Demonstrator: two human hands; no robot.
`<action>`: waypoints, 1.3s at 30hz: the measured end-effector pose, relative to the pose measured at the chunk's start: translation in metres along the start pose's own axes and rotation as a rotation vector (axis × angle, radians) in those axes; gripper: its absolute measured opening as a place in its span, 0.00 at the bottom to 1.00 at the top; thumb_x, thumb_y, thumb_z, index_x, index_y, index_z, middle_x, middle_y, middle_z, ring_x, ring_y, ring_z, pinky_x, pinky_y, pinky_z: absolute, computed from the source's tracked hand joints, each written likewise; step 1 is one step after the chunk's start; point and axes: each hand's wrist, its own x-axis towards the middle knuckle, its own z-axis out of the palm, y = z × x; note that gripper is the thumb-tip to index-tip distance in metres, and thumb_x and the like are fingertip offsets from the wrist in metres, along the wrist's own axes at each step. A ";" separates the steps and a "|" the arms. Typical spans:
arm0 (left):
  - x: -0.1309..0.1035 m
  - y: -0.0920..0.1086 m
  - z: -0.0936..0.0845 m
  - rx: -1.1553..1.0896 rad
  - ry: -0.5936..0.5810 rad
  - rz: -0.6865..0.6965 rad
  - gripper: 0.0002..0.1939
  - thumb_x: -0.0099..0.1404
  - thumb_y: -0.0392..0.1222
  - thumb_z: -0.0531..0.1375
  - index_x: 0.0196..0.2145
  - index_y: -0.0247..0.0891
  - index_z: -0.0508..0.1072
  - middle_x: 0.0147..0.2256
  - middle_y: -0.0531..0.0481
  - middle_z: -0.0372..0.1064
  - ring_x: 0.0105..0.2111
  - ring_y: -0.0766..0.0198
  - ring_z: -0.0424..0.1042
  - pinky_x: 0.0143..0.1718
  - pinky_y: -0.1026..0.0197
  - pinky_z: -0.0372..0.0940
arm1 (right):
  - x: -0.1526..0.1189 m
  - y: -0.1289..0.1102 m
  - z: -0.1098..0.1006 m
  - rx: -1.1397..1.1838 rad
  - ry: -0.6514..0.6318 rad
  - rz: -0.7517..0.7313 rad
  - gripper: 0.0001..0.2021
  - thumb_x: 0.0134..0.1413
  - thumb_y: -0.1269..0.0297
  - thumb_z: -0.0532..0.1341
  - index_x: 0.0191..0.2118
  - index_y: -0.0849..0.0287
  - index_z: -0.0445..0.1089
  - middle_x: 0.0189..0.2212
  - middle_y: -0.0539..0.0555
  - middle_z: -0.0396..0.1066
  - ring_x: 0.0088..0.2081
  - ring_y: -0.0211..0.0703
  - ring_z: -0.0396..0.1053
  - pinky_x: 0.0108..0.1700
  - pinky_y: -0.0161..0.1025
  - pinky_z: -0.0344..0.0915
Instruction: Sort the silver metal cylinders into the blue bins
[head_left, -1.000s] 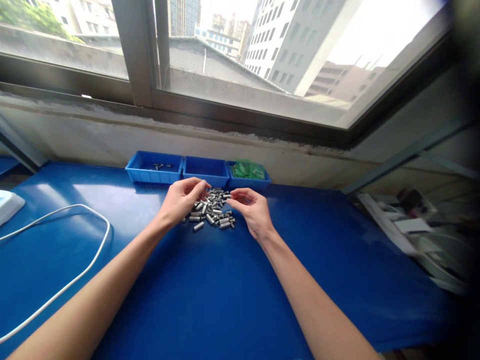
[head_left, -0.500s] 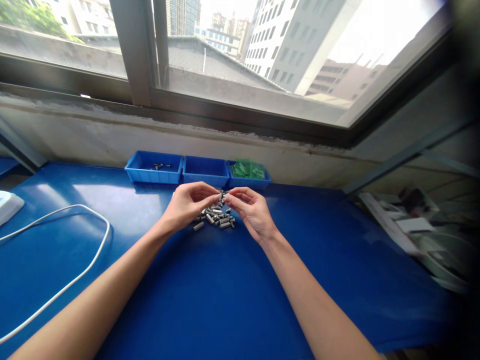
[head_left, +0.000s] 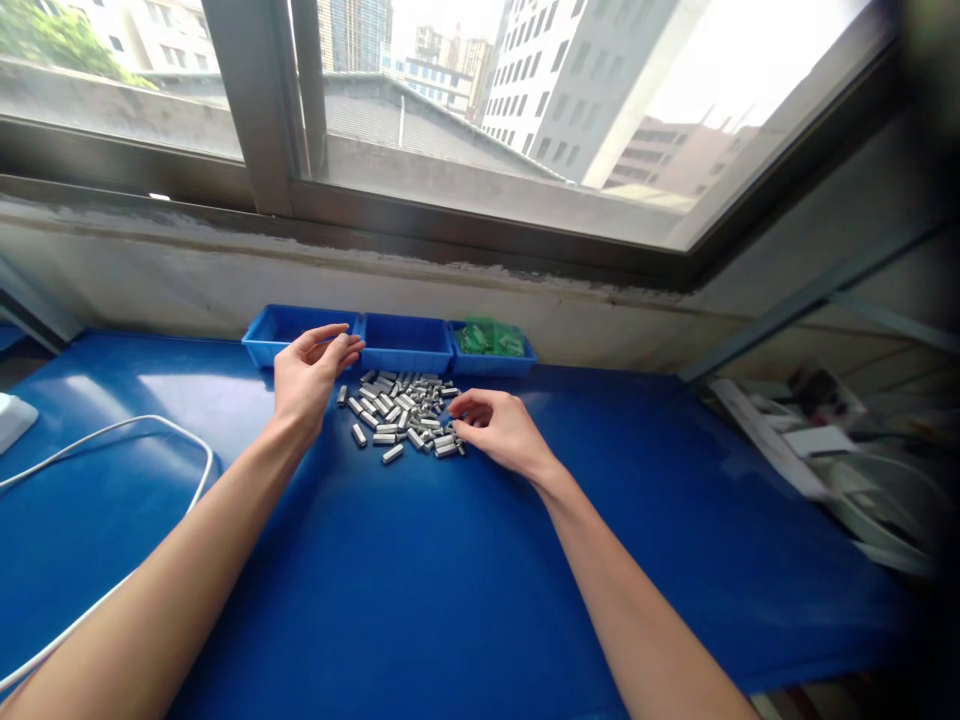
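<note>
A pile of short metal hex standoffs lies on the blue tabletop, with small screws mixed in on its right side. My left hand is raised in front of the left blue bin, thumb and fingertips pinched together. Whatever may be between them is too small to make out. At the right edge of the pile, my right hand has its fingers curled and its thumb close to the fingertips, down among the small screws. What those fingertips grip is hidden.
A middle blue bin and a right bin holding a green bag stand along the wall under the window. A white cable loops across the left of the table. Papers and other items lie at the right.
My hands were together fingertip to fingertip above the pile. My left hand has moved left and up to the left bin; my right hand has dropped to the pile's right edge.
</note>
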 end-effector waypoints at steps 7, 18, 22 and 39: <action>-0.022 0.004 0.015 0.241 -0.272 -0.001 0.16 0.61 0.48 0.64 0.41 0.34 0.78 0.32 0.44 0.79 0.33 0.58 0.79 0.41 0.57 0.72 | 0.001 0.007 0.001 0.156 -0.003 0.017 0.09 0.44 0.69 0.65 0.35 0.60 0.76 0.31 0.52 0.77 0.31 0.41 0.74 0.37 0.36 0.71; -0.047 0.004 0.028 0.292 -0.704 0.044 0.20 0.62 0.47 0.64 0.50 0.37 0.76 0.39 0.44 0.79 0.39 0.57 0.79 0.43 0.59 0.72 | 0.002 -0.017 0.000 0.967 0.054 0.247 0.14 0.37 0.66 0.75 0.34 0.57 0.77 0.33 0.49 0.77 0.35 0.37 0.75 0.45 0.36 0.70; -0.049 0.003 0.029 0.264 -0.760 0.065 0.20 0.63 0.46 0.64 0.50 0.35 0.76 0.40 0.43 0.79 0.40 0.57 0.78 0.44 0.59 0.72 | 0.001 -0.019 0.005 1.062 0.003 0.289 0.13 0.36 0.70 0.75 0.32 0.57 0.77 0.32 0.47 0.77 0.33 0.32 0.74 0.44 0.31 0.70; -0.019 -0.003 0.011 0.233 -0.245 0.029 0.19 0.55 0.52 0.70 0.37 0.34 0.77 0.30 0.45 0.78 0.32 0.58 0.79 0.36 0.60 0.72 | 0.002 -0.001 0.001 0.227 0.163 0.020 0.10 0.47 0.58 0.69 0.35 0.58 0.77 0.33 0.54 0.79 0.36 0.45 0.75 0.40 0.40 0.70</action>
